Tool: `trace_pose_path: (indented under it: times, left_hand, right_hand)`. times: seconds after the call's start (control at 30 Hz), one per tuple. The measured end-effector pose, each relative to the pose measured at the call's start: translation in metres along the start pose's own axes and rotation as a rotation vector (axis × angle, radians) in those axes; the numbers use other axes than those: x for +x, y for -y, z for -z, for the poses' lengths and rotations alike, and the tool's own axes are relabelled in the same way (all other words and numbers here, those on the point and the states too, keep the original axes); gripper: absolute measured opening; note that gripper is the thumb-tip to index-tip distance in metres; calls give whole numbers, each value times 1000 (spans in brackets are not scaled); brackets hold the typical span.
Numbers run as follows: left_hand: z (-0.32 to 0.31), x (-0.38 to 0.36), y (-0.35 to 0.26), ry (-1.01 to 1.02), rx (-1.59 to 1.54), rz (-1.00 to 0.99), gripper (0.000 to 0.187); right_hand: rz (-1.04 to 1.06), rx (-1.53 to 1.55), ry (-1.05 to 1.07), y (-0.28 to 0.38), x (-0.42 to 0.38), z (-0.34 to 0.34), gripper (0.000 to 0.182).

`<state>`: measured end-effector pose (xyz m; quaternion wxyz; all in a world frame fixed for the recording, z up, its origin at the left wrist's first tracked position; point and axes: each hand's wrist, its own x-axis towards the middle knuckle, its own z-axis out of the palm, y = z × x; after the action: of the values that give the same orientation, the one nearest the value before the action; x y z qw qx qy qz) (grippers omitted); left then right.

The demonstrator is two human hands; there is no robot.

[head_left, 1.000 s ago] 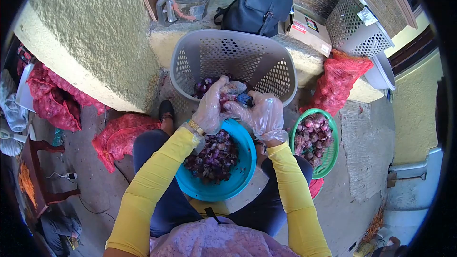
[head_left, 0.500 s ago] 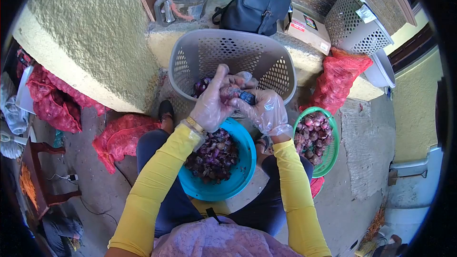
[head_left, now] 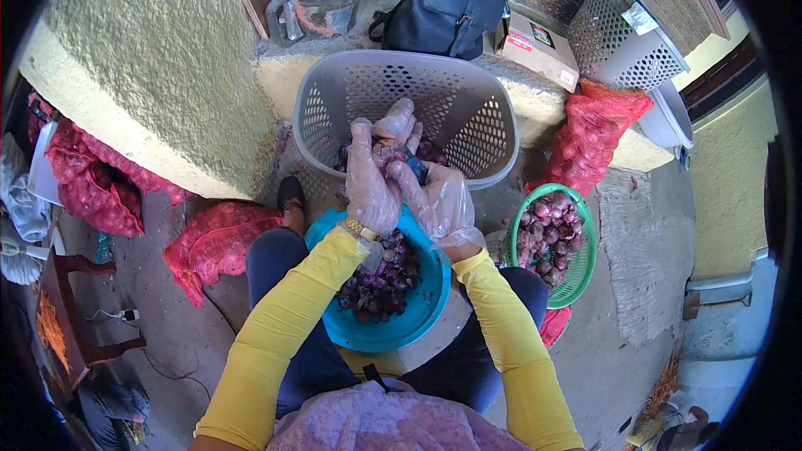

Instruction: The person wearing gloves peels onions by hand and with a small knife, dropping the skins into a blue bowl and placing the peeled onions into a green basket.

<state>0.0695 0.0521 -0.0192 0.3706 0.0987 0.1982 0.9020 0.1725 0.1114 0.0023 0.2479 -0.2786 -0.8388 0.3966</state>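
Both my hands wear clear plastic gloves and meet over the near rim of a grey perforated basket (head_left: pixel 489 175). My left hand (head_left: pixel 372 179) is closed around an onion (head_left: pixel 386 152), its thumb raised. My right hand (head_left: pixel 430 200) grips a small dark blue object (head_left: pixel 417 169) against that onion; its shape is mostly hidden by the fingers. More purple onions (head_left: pixel 430 150) lie in the basket behind my hands. Under my wrists stands a blue basin (head_left: pixel 430 309) with onions and loose skins (head_left: pixel 380 284) in it.
A green basket (head_left: pixel 585 271) of onions stands at the right. Red mesh sacks (head_left: pixel 597 129) (head_left: pixel 221 242) lie on both sides. A black backpack (head_left: pixel 459 8), a cardboard box (head_left: pixel 539 50) and a clear pitcher (head_left: pixel 326 0) rest on the ledge. A cable (head_left: pixel 180 376) crosses the floor at left.
Both hands have shifted slightly left and drawn closer together. The fingers of my left hand have turned more upright around the onion.
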Motion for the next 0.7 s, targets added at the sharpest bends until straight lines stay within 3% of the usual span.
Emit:
trace_pose_path:
  times: [0.07,0.13,0.23,0.27,0.33,0.47,0.63,0.7]
  left_hand:
    - [-3,2,-8,33,19,100,61]
    - [2,5,-16,67,39,199,59]
    - [20,9,-17,3,47,513,51]
    - [26,9,-15,0,48,514,51]
    - [27,6,-16,113,-97,562,50]
    - [30,5,-6,79,-126,457,52]
    - [9,-5,2,-215,-160,220,59]
    - [11,-5,3,-219,-175,212,60]
  right_hand:
    - [-16,63,11,2,2,7,57]
    - [-46,-92,135,-3,8,25,61]
    - [105,-228,91,5,8,37,60]
    - [193,-325,39,6,7,37,59]
    - [178,-371,36,0,6,30,60]
    - [124,-216,-26,0,1,15,62]
    - [20,-170,11,-9,0,0,57]
    - [24,-190,-16,-17,2,-8,59]
